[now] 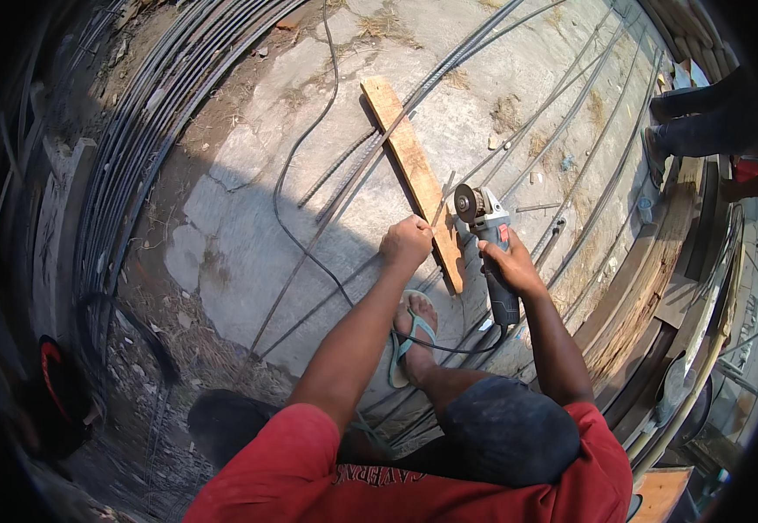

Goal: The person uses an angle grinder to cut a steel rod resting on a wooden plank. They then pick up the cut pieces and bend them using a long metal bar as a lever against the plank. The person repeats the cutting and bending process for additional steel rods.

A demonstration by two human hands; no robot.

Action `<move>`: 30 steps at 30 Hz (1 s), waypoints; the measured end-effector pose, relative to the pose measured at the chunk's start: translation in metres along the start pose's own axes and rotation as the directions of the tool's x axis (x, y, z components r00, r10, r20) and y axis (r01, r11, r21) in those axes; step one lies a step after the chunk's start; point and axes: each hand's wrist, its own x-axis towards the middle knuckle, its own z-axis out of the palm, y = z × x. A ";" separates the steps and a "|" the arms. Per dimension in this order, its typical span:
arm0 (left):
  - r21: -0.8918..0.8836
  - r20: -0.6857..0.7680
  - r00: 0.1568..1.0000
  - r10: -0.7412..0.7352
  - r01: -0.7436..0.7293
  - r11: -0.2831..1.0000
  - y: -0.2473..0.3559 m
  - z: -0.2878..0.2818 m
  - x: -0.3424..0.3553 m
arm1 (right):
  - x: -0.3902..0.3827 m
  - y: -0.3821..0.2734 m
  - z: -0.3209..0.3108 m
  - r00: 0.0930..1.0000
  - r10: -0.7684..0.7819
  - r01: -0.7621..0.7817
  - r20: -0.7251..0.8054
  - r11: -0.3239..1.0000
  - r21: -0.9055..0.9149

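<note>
One angle grinder (502, 295) is clamped in the right hand (513, 262), just right of a wooden plank (411, 159); I can't tell whether the left hand (407, 241), curled beside the plank, grips anything.

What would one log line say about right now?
left hand: curled shut by wooden plank, contents hidden | right hand: gripping angle grinder | steel rebar: across plank

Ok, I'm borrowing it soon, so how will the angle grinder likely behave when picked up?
The angle grinder is probably heavy for its size, given its thick body and metal-looking head. It might feel head-heavy, since the disc and head sit at one end. Its cord looks floppy, bending in a loose curve.
</note>
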 end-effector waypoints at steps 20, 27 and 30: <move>-0.201 -0.005 0.990 -0.139 0.136 0.970 0.001 0.016 0.003 | 0.018 0.012 0.011 0.999 -0.004 -0.011 -0.047 0.952 -0.306; -0.216 -0.011 0.988 -0.152 0.146 0.965 0.005 0.010 -0.002 | 0.015 0.001 0.015 0.999 0.044 -0.048 -0.023 0.957 -0.286; -0.213 -0.023 0.990 -0.139 0.131 0.968 0.006 0.011 -0.003 | 0.013 -0.003 0.018 0.998 0.053 -0.058 -0.028 0.966 -0.252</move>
